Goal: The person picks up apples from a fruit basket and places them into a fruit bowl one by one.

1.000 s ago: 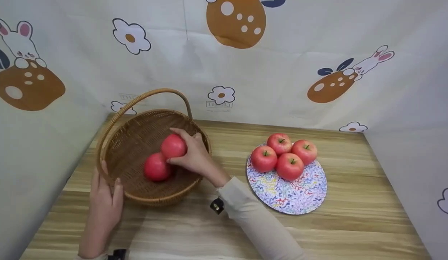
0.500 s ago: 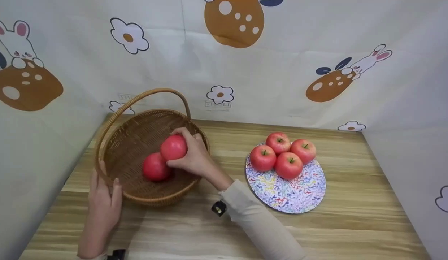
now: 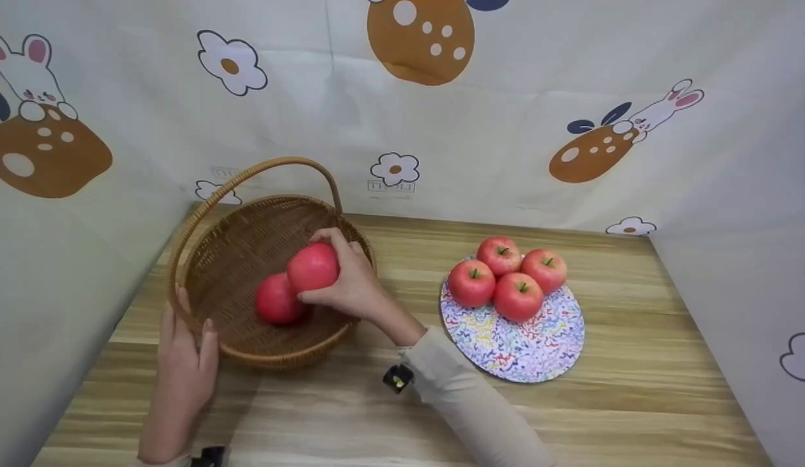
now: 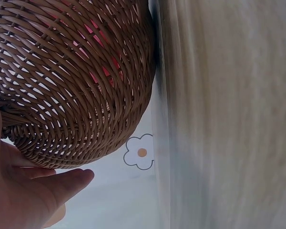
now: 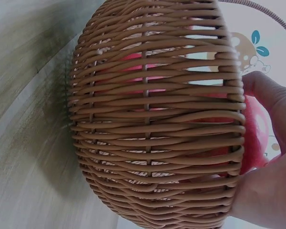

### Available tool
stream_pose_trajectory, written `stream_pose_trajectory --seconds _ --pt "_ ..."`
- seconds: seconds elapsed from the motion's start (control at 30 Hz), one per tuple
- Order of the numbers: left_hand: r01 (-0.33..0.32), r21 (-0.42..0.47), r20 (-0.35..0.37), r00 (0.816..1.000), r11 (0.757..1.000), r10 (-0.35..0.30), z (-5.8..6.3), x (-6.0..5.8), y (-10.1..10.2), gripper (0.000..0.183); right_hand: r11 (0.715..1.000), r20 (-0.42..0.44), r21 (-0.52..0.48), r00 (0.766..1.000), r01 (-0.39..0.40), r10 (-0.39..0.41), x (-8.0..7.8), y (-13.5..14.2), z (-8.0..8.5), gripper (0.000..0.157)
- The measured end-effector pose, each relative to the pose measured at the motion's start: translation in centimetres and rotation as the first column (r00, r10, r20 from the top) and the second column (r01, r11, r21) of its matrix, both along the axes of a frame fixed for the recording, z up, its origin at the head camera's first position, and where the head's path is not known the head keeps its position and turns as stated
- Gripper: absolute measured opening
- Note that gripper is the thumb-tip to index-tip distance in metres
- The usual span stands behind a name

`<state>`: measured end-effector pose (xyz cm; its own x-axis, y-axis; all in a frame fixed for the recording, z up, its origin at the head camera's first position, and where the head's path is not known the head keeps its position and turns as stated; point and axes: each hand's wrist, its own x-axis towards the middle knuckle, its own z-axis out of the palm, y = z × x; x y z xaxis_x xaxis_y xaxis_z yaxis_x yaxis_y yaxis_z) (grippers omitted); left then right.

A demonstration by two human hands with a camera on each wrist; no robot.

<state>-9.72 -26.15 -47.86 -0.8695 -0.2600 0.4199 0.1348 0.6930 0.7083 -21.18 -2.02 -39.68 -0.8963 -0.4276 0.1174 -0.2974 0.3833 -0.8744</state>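
Observation:
A round wicker basket [image 3: 272, 358] with an arched handle stands at the left of the table. My left hand [image 3: 186, 363] rests against its outer side by the handle's foot, fingers and thumb fairly straight. In the left wrist view, that hand [image 4: 31, 198] lies along the woven wall. My right hand [image 3: 353, 285] reaches over the basket's right rim and grips a red apple [image 3: 312, 267] between thumb and fingers. Another red apple [image 3: 280, 299] sits in the basket, overlapped by the held one. Through the weave in the right wrist view, red shows behind the basket wall [image 5: 152, 109].
To the right, a round plate [image 3: 532, 353] with a multicolored squiggle pattern bears several red apples [image 3: 519, 297] grouped toward its back. A patterned curtain [image 3: 493, 149] with flowers and rabbits closes off the back and sides of the wooden table [image 3: 648, 337].
The held apple has tilted slightly in my right hand and shifted a little against the apple below it. My left hand and the basket stay nearly where they were.

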Motion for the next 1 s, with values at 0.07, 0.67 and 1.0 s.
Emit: stream_pose_trajectory --seconds 0.07,0.67,1.0 --pt "0.000 -0.003 -0.004 1.000 1.000 0.000 0.0 0.0 0.0 0.065 1.000 0.004 -0.013 1.000 -0.001 0.001 0.1 0.1 0.1 0.073" --pt "0.006 0.004 -0.016 1.000 1.000 -0.006 0.2 0.0 0.2 0.064 0.986 0.043 -0.167 0.999 0.005 0.002 1.2 0.9 0.0 0.064" --pt "0.006 0.001 0.001 1.000 1.000 -0.006 0.1 0.0 0.1 0.064 0.961 0.055 -0.276 0.998 0.014 0.002 1.7 1.1 0.2 0.059"
